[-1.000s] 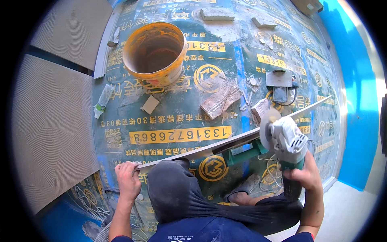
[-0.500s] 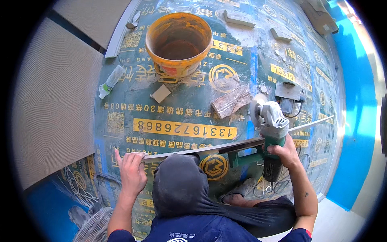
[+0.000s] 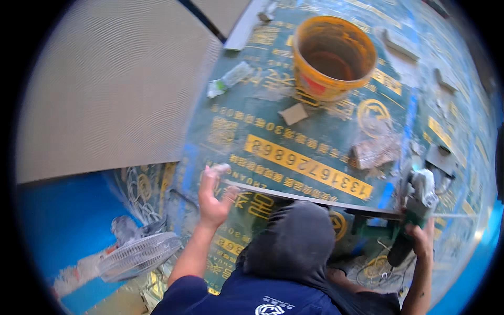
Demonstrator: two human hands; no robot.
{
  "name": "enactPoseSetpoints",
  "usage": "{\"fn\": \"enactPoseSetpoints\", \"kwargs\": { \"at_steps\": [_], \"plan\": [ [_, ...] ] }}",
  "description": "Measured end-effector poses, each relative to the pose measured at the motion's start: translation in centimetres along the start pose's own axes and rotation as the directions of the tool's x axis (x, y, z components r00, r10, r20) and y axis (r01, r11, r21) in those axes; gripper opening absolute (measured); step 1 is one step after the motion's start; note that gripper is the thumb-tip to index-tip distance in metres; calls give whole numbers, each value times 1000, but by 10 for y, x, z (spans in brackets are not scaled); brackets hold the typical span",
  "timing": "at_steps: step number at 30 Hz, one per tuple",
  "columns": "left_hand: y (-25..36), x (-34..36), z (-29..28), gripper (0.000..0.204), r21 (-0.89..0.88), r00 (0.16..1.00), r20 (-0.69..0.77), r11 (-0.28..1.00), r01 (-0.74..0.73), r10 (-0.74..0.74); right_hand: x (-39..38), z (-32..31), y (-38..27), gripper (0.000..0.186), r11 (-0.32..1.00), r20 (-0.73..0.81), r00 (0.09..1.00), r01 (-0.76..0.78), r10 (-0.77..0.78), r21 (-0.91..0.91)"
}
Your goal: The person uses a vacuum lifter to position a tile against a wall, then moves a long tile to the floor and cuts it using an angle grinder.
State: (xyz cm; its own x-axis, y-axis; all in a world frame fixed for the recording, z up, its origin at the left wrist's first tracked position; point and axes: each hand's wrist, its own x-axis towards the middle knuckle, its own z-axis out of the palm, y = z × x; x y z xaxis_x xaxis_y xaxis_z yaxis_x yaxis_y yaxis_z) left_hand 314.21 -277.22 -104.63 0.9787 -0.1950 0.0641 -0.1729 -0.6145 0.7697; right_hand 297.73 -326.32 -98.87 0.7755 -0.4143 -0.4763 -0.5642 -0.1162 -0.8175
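My right hand (image 3: 421, 237) grips the angle grinder (image 3: 423, 190), white-dusted at the head and green on the body, at the right. A long thin pale strip (image 3: 310, 199) runs across in front of my bent, dark-trousered knee, passing by the grinder. Past the strip's left end, my left hand (image 3: 212, 198) is raised with its fingers spread, appearing off the strip. Motion blurs those fingertips, and whether they touch any small bit cannot be made out. Under the strip beside the grinder sits a dark green support (image 3: 375, 229), partly hidden.
An orange-rimmed bucket (image 3: 336, 86) stands on the printed green floor covering, near a small tile piece (image 3: 293, 113) and a dusty offcut (image 3: 375, 151). A crumpled wrapper (image 3: 230, 79) lies left of it. Large ridged panels (image 3: 110, 89) and a fan (image 3: 139, 256) are at left.
My left hand has come off the strip's left end and its fingers have spread. The view has swung left, shifting the scene rightward. My right hand still holds the grinder.
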Motion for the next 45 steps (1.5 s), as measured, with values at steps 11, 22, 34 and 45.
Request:
{"fn": "enactPoseSetpoints", "kwargs": {
  "at_steps": [11,22,34,45],
  "plan": [
    [-104,-37,80,43,-968,686,-12,181,175,-727,3,-3,5,74,999,40,999,-2,4,-49],
    [-101,-24,82,29,-964,728,69,142,224,-682,18,-4,-34,74,994,88,990,111,-108,-25],
    [-95,-33,85,33,-989,746,63,57,135,-662,-26,158,-195,76,966,434,868,-172,240,-192],
    [-101,-6,105,44,-978,743,93,77,192,-663,2,254,-197,82,844,553,699,-139,454,-517]
  ]
}}
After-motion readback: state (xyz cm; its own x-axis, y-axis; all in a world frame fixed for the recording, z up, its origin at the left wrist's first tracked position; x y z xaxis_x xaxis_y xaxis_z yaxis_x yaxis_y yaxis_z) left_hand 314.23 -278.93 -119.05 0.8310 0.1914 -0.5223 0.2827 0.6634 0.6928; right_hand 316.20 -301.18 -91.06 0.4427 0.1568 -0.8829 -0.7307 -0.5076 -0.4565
